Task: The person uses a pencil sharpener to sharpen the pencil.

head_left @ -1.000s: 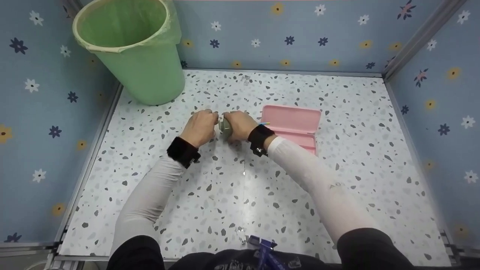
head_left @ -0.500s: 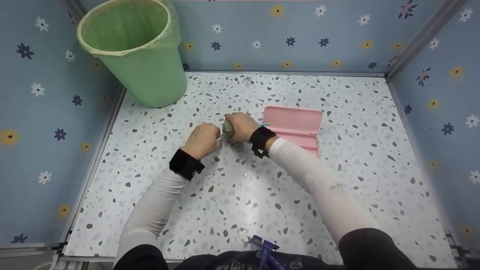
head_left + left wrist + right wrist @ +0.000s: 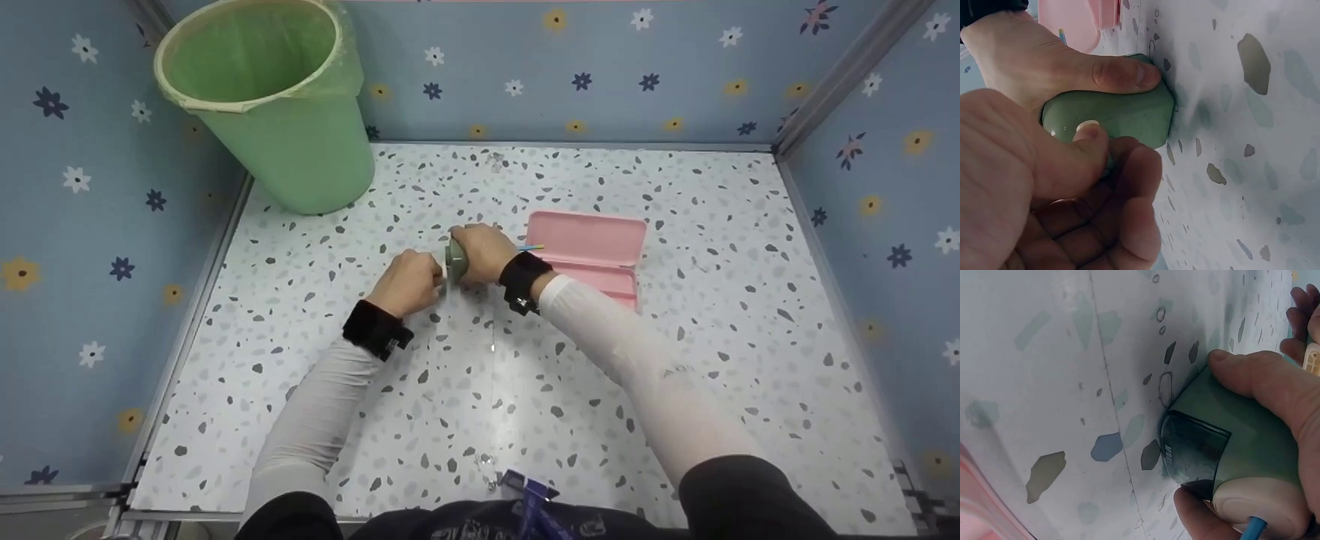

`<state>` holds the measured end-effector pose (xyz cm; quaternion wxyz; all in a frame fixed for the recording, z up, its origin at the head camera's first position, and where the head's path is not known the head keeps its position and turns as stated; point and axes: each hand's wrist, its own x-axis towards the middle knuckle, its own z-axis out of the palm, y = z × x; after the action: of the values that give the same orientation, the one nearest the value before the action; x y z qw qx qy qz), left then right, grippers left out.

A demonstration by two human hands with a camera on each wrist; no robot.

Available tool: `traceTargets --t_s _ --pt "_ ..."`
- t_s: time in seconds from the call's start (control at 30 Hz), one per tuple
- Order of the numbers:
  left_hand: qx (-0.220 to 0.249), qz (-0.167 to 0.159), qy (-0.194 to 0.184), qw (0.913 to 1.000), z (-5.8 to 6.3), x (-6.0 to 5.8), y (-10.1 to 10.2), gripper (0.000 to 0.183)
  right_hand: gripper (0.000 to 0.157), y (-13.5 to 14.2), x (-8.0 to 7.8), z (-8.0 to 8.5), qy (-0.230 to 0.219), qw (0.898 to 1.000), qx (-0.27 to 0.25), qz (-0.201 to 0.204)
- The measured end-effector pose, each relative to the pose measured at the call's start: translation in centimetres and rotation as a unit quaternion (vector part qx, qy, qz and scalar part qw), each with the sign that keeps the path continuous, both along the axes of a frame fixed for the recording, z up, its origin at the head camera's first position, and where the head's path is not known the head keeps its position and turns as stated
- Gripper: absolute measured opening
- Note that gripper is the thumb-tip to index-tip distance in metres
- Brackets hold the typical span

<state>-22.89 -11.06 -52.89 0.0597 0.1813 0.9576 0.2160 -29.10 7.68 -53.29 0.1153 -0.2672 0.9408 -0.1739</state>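
A green hand-crank pencil sharpener (image 3: pixel 455 260) lies on its side on the speckled table, gripped around its body by my right hand (image 3: pixel 484 253). In the right wrist view, a dark see-through shavings window (image 3: pixel 1193 453) shows on its body, and a blue pencil (image 3: pixel 1253 529) enters the cream round holder (image 3: pixel 1266 506). The pencil's blue and yellow end pokes out beside my right wrist in the head view. My left hand (image 3: pixel 409 283), fingers curled, pinches the crank at the sharpener's other end; the crank is mostly hidden behind my thumb (image 3: pixel 1092 149) and fingers.
An open pink pencil case (image 3: pixel 585 236) lies just right of my right wrist, partly behind it. A green lined bin (image 3: pixel 300 150) stands at the back left. Blue flowered panels (image 3: pixel 510 90) wall the table on the back and sides.
My left hand has come down toward me and turned slightly beside the sharpener, moving mostly in the first half second. The right hand and sharpener stay in place.
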Motion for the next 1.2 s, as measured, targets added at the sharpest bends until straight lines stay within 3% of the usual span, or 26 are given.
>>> traceTargets --t_s 0.33,0.43,0.8,1.03,1.2 --pt "0.024 0.021 -0.073 0.9968 -2.1 -1.8 -0.4 0.018 0.059 0.0 -0.1 -0.6 -0.005 1.0 -0.006 0.009" --pt "0.039 0.027 -0.08 0.9957 -2.6 -2.5 -0.5 0.017 0.059 0.1 -0.1 -0.6 -0.002 1.0 -0.006 0.009" --pt "0.05 0.024 -0.025 0.9982 -3.6 -5.1 -0.7 0.021 0.049 0.4 -0.1 -0.2 0.008 1.0 -0.017 0.019" --pt "0.061 0.029 -0.02 0.9975 -3.3 -5.9 -0.8 0.029 0.055 0.5 -0.3 -0.2 0.011 1.0 0.002 0.024" --pt "0.061 0.033 -0.009 0.9975 -2.3 -6.8 -0.8 0.024 0.058 0.4 -0.2 -0.1 0.003 1.0 -0.001 0.022"
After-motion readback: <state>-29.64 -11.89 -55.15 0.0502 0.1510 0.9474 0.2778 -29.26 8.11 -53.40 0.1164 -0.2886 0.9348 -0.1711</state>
